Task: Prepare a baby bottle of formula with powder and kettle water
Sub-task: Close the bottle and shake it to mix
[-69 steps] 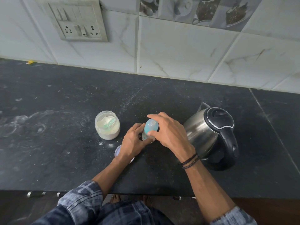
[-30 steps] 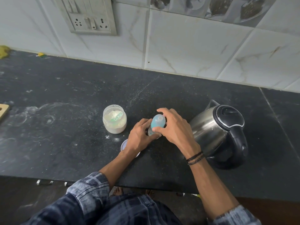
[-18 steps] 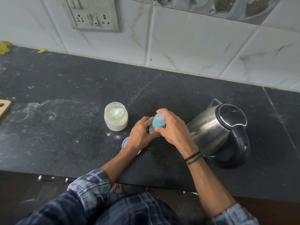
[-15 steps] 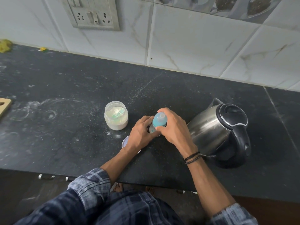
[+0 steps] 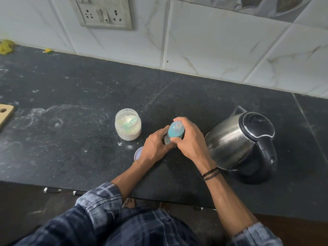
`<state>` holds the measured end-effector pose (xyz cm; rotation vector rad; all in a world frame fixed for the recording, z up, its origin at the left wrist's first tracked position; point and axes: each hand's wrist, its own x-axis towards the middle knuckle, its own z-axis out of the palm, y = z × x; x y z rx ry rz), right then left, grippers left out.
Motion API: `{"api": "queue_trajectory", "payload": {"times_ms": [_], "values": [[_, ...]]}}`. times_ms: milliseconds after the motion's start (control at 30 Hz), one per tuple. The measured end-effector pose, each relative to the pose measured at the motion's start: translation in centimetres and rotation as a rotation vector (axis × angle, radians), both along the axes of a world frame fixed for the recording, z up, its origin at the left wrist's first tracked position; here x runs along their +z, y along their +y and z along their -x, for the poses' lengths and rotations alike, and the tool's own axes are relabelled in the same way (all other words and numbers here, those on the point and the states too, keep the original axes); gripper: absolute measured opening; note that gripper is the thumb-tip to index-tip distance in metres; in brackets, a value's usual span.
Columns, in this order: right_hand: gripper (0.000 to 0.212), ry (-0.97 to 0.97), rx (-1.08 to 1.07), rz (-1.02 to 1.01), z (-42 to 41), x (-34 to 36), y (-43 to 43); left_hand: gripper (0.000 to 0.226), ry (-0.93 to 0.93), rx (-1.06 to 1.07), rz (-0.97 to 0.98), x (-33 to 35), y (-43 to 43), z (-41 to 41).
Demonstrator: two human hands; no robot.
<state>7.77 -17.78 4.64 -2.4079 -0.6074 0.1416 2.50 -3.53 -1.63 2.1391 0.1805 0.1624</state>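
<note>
A small baby bottle [image 5: 174, 131] with a light blue cap stands on the black counter [image 5: 79, 148]. My left hand [image 5: 154, 147] grips its lower body, which is mostly hidden. My right hand [image 5: 190, 139] curls round the blue cap from the right. An open clear jar of white powder [image 5: 128, 124] with a green scoop inside stands just left of the bottle. A steel kettle [image 5: 243, 144] with a black lid and handle stands to the right, close to my right wrist.
A round pale lid [image 5: 138, 153] lies on the counter, partly under my left wrist. A wooden board corner [image 5: 6, 114] shows at the far left edge. A socket panel [image 5: 103, 13] is on the tiled wall. Powder smears mark the counter's left side.
Both hands have stayed on the bottle and cap in the same spot. My right hand's fingers have shifted slightly round the cap. The camera has tilted a little.
</note>
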Motion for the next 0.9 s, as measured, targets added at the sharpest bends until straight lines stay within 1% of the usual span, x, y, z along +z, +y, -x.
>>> {"api": "queue_trajectory", "payload": {"times_ms": [233,433,567,733,900], "values": [[0.066,-0.111,-0.055,-0.071,1.1,-1.5,0.3,0.047,-0.008,0.037,-0.016,-0.2,-0.5,0.1],[0.064,-0.167,-0.154,-0.101,1.9,-2.1,1.2,0.038,-0.010,0.065,0.000,-0.4,-0.6,0.3],[0.058,-0.183,-0.223,-0.130,2.3,-2.3,1.7,0.033,0.003,0.083,0.002,-0.4,-0.8,0.2],[0.057,-0.179,-0.212,-0.124,2.2,-2.2,1.6,0.033,0.002,0.069,-0.013,-0.1,-0.8,0.4],[0.057,-0.193,-0.253,-0.163,2.5,-2.3,1.8,0.027,-0.008,0.077,-0.026,0.2,-0.9,0.4]]}}
